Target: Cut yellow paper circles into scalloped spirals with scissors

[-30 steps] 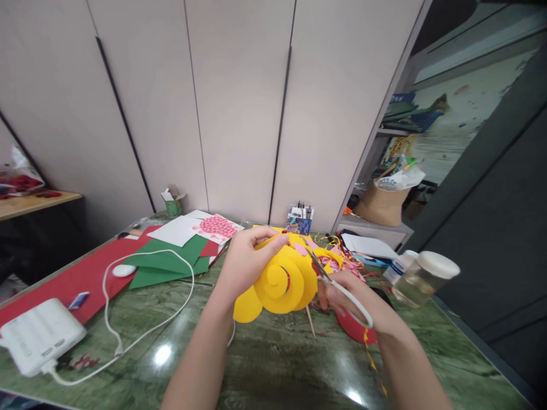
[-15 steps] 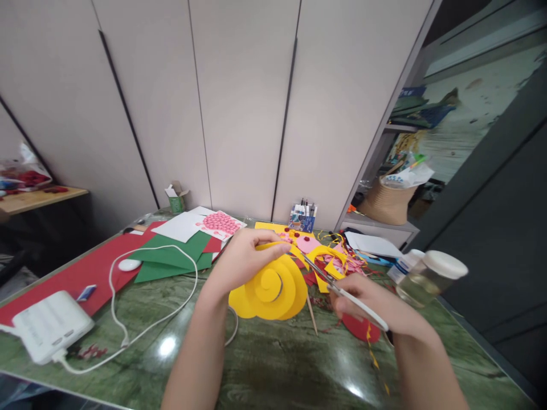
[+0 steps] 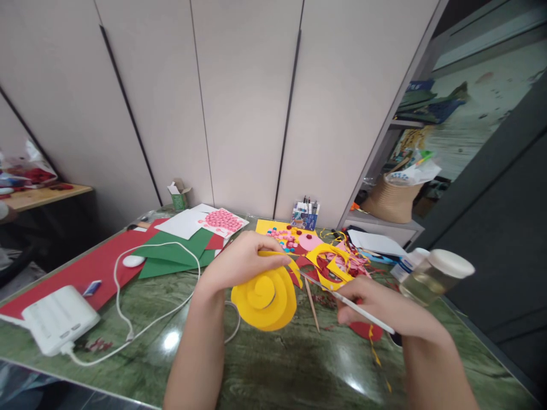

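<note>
My left hand (image 3: 245, 259) pinches the top edge of a yellow paper spiral (image 3: 261, 299), which hangs in loose coils above the table. A narrow yellow strip curls off its right side. In my right hand (image 3: 378, 299) is a pair of scissors (image 3: 363, 312), seen nearly edge-on, pointing left. The blade tips are close to that strip; whether they touch it I cannot make out. Below the scissors lies a wooden stick (image 3: 311, 304). A red paper disc (image 3: 366, 329) is partly hidden under my right hand.
Cut yellow paper (image 3: 331, 265) and pink and red scraps lie beyond my hands. A lidded jar (image 3: 438, 279) stands at the right. Left are green paper (image 3: 175, 259), red paper (image 3: 55, 285), and a white power box (image 3: 60, 319) with a looping cable. A pen box (image 3: 305, 216) stands at the back.
The yellow spiral has turned in my left hand and its coils sit slightly lower. A strip now stands out on its right. The scissors have tilted flatter, and the view has shifted slightly.
</note>
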A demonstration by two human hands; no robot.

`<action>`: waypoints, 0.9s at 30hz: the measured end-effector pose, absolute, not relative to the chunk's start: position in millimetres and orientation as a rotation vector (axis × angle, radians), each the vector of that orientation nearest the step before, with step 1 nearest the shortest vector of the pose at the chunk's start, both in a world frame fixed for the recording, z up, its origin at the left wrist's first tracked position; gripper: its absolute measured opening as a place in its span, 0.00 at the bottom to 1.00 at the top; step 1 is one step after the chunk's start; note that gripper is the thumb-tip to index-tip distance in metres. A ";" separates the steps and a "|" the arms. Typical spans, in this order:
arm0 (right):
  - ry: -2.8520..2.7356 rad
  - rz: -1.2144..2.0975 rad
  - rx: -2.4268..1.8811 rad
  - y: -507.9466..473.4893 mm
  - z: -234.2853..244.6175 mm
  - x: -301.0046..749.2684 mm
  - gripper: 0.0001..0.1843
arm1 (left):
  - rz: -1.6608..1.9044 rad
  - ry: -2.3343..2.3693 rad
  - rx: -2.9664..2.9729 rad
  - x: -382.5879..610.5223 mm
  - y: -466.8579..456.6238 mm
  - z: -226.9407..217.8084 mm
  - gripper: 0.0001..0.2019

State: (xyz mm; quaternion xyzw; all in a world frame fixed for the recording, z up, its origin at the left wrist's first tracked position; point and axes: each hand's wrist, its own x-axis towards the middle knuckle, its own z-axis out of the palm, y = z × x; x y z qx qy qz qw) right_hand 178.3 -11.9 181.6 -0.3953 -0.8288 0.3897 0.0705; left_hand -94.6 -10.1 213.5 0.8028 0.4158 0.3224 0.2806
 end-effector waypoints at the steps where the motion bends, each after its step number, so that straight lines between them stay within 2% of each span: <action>1: -2.497 1.171 -1.200 -11.7 181.3 178.4 0.21 | 0.851 1.117 2.154 -95.0 -10.0 213.4 0.13; 17: -2.551 1.161 -1.232 -12.4 177.5 176.2 0.21 | 0.780 1.105 2.179 -94.9 -7.4 212.1 0.13; 27: -2.649 1.103 -1.218 -12.1 179.3 174.3 0.25 | 0.744 1.047 2.231 -96.6 -7.3 211.4 0.13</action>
